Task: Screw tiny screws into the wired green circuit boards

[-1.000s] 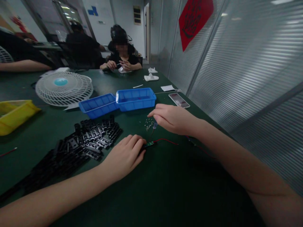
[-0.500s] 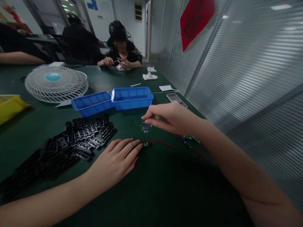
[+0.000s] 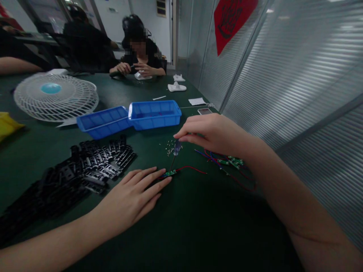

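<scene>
A small green circuit board (image 3: 170, 173) with a red wire lies on the dark green table (image 3: 198, 230). My left hand (image 3: 138, 192) rests flat with its fingers apart, the fingertips at the board's left end. Between the fingertips of my right hand (image 3: 207, 130) is the clear handle of a screwdriver (image 3: 177, 147), tilted a little, its thin shaft reaching down to the board. Tiny screws (image 3: 170, 151) are scattered behind the board. Left of my left hand lies a heap of black plastic parts (image 3: 96, 162). More boards with wires (image 3: 234, 162) lie beside my right forearm.
Two blue bins (image 3: 154, 115) (image 3: 103, 122) stand behind the screws. A white fan guard (image 3: 51, 98) and a yellow bin (image 3: 8, 126) are at the left. A phone (image 3: 204, 111) lies beyond my right hand. Across the table sits a person (image 3: 138, 56) near white parts (image 3: 177, 87).
My right hand has risen slightly with the screwdriver, and the handle leans more. My left fingertips have parted, showing more of the board. The whole view has shifted a little.
</scene>
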A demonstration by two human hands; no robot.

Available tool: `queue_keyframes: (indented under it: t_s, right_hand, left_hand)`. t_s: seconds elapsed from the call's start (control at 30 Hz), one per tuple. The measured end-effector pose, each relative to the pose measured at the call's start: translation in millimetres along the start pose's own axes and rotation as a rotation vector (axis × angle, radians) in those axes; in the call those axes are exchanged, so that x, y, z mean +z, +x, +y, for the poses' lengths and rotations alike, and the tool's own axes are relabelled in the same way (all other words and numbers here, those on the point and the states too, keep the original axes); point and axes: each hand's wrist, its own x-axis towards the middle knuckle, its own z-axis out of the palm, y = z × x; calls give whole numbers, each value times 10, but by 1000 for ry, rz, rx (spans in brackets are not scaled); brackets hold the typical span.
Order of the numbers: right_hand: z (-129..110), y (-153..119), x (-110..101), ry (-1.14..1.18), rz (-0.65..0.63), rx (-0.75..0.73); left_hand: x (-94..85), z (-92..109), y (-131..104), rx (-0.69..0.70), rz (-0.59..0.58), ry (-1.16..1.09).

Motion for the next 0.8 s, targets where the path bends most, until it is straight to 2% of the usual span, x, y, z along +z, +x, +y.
queue_keyframes:
  t_s: [0.5, 0.67, 0.8]
  right_hand:
    - [33, 15, -20, -64, -25, 40]
    - [-40, 80, 145, -97, -17, 69]
    - [-107, 120, 362, -171, 88, 234]
  left_hand:
    - [-37, 20, 20, -9, 18, -85]
    - [-48, 28, 28, -24, -19, -79]
    - [-57, 28, 33, -31, -22, -110]
